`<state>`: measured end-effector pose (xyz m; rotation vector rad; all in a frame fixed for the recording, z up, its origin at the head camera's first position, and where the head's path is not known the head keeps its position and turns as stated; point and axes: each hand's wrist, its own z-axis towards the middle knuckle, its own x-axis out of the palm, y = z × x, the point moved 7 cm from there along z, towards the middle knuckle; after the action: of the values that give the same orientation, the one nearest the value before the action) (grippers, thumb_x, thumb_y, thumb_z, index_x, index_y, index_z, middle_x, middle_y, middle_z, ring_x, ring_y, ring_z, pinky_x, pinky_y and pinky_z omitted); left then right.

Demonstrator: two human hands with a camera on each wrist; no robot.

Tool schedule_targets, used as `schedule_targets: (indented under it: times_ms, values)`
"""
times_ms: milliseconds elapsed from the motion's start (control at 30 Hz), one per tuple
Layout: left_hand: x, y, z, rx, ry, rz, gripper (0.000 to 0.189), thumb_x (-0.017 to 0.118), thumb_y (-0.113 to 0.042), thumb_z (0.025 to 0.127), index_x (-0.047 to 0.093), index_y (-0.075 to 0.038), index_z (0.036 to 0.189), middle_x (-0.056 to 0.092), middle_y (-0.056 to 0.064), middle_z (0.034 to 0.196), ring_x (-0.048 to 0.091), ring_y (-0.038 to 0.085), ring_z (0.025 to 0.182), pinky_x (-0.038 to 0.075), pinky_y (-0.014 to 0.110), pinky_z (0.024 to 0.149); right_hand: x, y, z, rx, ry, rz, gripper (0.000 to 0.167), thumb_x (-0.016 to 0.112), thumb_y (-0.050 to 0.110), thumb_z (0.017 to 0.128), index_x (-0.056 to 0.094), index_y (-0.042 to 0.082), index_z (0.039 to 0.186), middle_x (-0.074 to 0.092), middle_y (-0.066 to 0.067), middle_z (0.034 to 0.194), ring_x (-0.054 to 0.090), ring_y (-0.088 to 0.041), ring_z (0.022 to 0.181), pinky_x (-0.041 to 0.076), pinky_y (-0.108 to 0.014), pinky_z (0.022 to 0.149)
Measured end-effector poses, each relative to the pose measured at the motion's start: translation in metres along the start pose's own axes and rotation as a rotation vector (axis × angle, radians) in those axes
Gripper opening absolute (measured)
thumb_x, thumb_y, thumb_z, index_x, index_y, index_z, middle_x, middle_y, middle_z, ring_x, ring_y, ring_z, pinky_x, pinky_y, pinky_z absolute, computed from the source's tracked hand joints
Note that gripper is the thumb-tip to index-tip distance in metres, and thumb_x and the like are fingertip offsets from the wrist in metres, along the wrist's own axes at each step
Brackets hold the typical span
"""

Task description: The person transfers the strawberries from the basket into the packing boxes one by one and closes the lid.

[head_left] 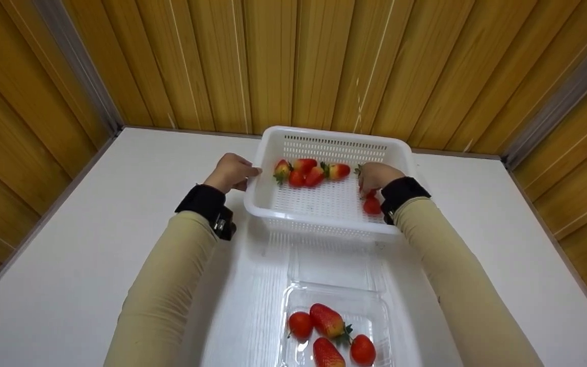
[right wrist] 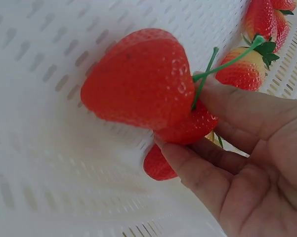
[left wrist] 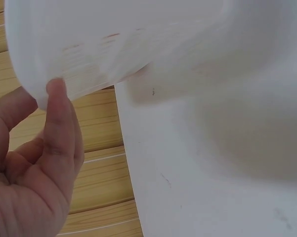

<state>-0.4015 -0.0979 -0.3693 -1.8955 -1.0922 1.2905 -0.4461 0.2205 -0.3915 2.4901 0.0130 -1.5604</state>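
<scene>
- Pinching a small strawberry (right wrist: 190, 127) between thumb and fingertips, my right grip (right wrist: 269, 168) works inside the basket's right end, as my right wrist view shows.
- Beside it, a larger strawberry (right wrist: 138, 79) overlaps the held one in that view; I cannot tell whether the two touch. A further red strawberry (right wrist: 159, 164) shows just beyond the fingertips.
- My left grip (head_left: 228, 173) holds the left rim of the white perforated basket (head_left: 324, 224), thumb and fingers on either side of it.
- Toward the basket's left and middle I count five strawberries (head_left: 315, 176), close together, some with green leaves.
- Nearer my head camera, apart from the basket, I see a clear plastic tray (head_left: 334, 289), its lid (head_left: 337, 262) folded back toward the basket. Four red strawberries (head_left: 326, 320) are visible in it, two small and round, two larger; the lower frame edge cuts one off.
- Basket and tray stand on the white worktop (head_left: 120, 244), which I see bordered by wood-patterned panels (head_left: 273, 61).
- Tan sleeves (head_left: 163, 275) and black wrist bands (head_left: 202, 201) cover both forearms.
</scene>
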Motion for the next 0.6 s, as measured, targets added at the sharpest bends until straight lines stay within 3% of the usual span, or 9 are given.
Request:
schedule_targets:
  times_ms: [233, 300, 367, 400, 500, 600]
  values:
    - [0.002, -0.002, 0.000, -0.011, -0.015, -0.003, 0.046, 0.065, -0.015, 0.100, 0.056, 0.008, 0.139, 0.063, 0.023, 0.139, 0.071, 0.032, 0.116, 0.060, 0.040, 0.100, -0.006, -0.002, -0.003, 0.014, 0.020, -0.015, 0.004, 0.069, 0.004, 0.084, 0.066, 0.006, 0.082, 0.057, 0.000, 0.076, 0.053, -0.017, 0.077, 0.043, -0.025, 0.068]
    - [0.002, -0.002, 0.000, -0.008, -0.019, -0.028, 0.045, 0.064, -0.015, 0.099, 0.056, 0.008, 0.138, 0.062, 0.022, 0.140, 0.072, 0.029, 0.110, 0.060, 0.039, 0.100, -0.009, -0.001, -0.003, -0.004, 0.017, -0.030, 0.010, 0.067, 0.002, 0.082, 0.063, 0.008, 0.076, 0.053, 0.001, 0.072, 0.050, -0.016, 0.074, 0.041, -0.024, 0.065]
    - [0.002, -0.001, -0.002, 0.004, -0.019, -0.049, 0.044, 0.063, -0.014, 0.099, 0.057, 0.009, 0.136, 0.062, 0.022, 0.139, 0.074, 0.023, 0.096, 0.061, 0.036, 0.097, -0.012, 0.000, -0.005, -0.029, 0.014, -0.029, 0.011, 0.066, 0.001, 0.081, 0.063, 0.009, 0.073, 0.051, 0.002, 0.069, 0.048, -0.015, 0.071, 0.039, -0.023, 0.062]
    - [0.002, -0.001, -0.003, 0.009, -0.017, -0.054, 0.044, 0.063, -0.015, 0.099, 0.057, 0.009, 0.135, 0.062, 0.022, 0.139, 0.073, 0.019, 0.089, 0.062, 0.035, 0.096, -0.013, 0.001, -0.006, -0.039, 0.012, -0.031, 0.009, 0.066, 0.001, 0.081, 0.066, 0.007, 0.075, 0.051, 0.002, 0.069, 0.049, -0.014, 0.071, 0.041, -0.023, 0.063]
    - [0.001, -0.002, -0.006, 0.025, 0.000, -0.061, 0.048, 0.061, -0.019, 0.100, 0.056, 0.008, 0.138, 0.060, 0.022, 0.142, 0.072, 0.021, 0.097, 0.061, 0.035, 0.098, -0.016, 0.004, -0.011, -0.054, 0.014, -0.012, 0.011, 0.066, 0.002, 0.084, 0.075, 0.001, 0.091, 0.058, -0.001, 0.076, 0.052, -0.015, 0.075, 0.049, -0.026, 0.070]
    - [-0.003, -0.006, -0.008, 0.036, 0.016, -0.055, 0.055, 0.058, -0.024, 0.102, 0.047, 0.007, 0.147, 0.054, 0.023, 0.149, 0.066, 0.032, 0.124, 0.057, 0.040, 0.106, -0.021, 0.008, -0.016, -0.052, 0.015, 0.005, 0.026, 0.066, 0.002, 0.087, 0.075, -0.003, 0.111, 0.067, -0.006, 0.090, 0.057, -0.016, 0.082, 0.054, -0.031, 0.083]
